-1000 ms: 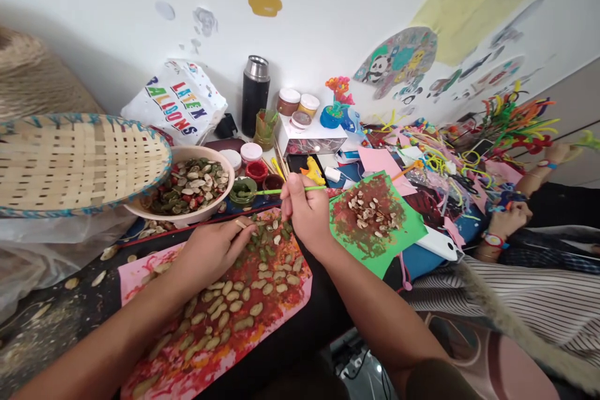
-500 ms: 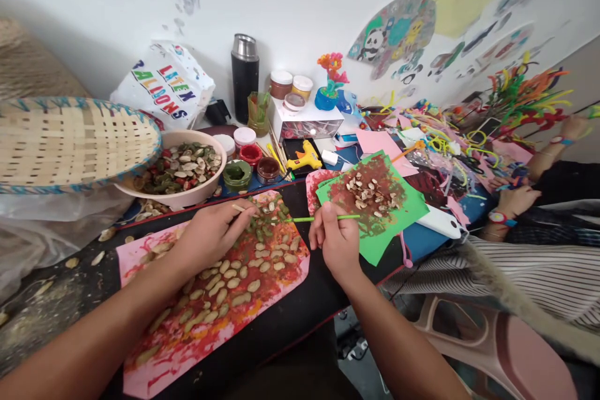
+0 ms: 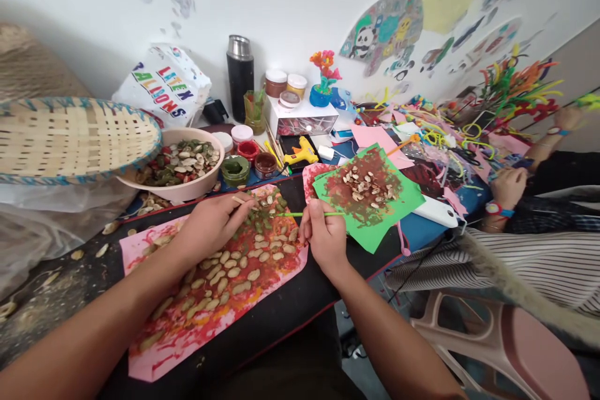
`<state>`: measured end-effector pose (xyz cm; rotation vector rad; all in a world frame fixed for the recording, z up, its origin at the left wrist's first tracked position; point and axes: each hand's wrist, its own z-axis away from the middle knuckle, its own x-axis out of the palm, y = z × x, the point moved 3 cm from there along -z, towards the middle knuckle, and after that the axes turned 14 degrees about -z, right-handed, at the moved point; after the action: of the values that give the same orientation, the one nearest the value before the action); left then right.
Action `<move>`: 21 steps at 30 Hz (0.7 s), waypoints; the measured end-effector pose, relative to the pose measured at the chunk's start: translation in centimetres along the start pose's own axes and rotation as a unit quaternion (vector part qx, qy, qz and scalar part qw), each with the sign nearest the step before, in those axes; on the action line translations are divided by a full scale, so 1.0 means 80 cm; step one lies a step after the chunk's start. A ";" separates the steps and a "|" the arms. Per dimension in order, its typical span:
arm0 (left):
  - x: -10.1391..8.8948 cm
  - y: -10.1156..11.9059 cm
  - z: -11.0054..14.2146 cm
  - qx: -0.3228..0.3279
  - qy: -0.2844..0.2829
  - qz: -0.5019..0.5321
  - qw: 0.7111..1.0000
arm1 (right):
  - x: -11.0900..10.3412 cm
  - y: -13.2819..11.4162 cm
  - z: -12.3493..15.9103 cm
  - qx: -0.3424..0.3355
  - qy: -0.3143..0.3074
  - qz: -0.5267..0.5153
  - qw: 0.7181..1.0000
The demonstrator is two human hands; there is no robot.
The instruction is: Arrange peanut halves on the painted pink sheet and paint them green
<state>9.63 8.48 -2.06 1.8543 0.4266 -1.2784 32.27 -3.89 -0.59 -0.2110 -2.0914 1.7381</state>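
Note:
My left hand (image 3: 213,225) reaches over the pink sheet, its fingers closed on a short pale stick (image 3: 239,200). In my right hand (image 3: 324,237), thumb and fingers pinch a thin green-handled paintbrush (image 3: 335,214). The brush's tip end points left, close to the green-painted peanuts (image 3: 259,223) at the sheet's far corner; whether it touches them I cannot tell. Rows of plain peanuts (image 3: 241,287) lie across the pink sheet (image 3: 145,362), which is smeared with red and orange paint. Part of the sheet is hidden under my left forearm.
Paint jars of green (image 3: 235,170), red (image 3: 248,150) and brown (image 3: 265,165) stand behind the sheet. A pink bowl (image 3: 201,182) of peanut shells is behind left, beside a woven basket (image 3: 75,140). Green sheets (image 3: 400,206) lie at right. Another person's hand (image 3: 509,187) is far right.
My right hand has moved left with the paintbrush, bringing its tip closer to my left hand and the green peanuts. My left hand has barely moved. The view has shifted slightly.

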 end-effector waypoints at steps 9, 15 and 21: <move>-0.003 -0.002 0.000 0.003 0.003 0.015 1.000 | 0.003 0.006 0.002 -0.002 -0.022 0.005 1.000; -0.002 0.002 0.001 0.014 0.017 0.034 0.999 | -0.007 0.006 0.004 0.005 -0.010 -0.006 1.000; -0.008 0.001 0.002 0.019 0.035 0.016 0.999 | -0.012 0.007 0.005 0.020 -0.005 -0.003 1.000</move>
<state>9.27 8.44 -1.47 1.9336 0.4110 -1.2115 32.90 -4.50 -1.39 -0.1841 -2.0594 1.7795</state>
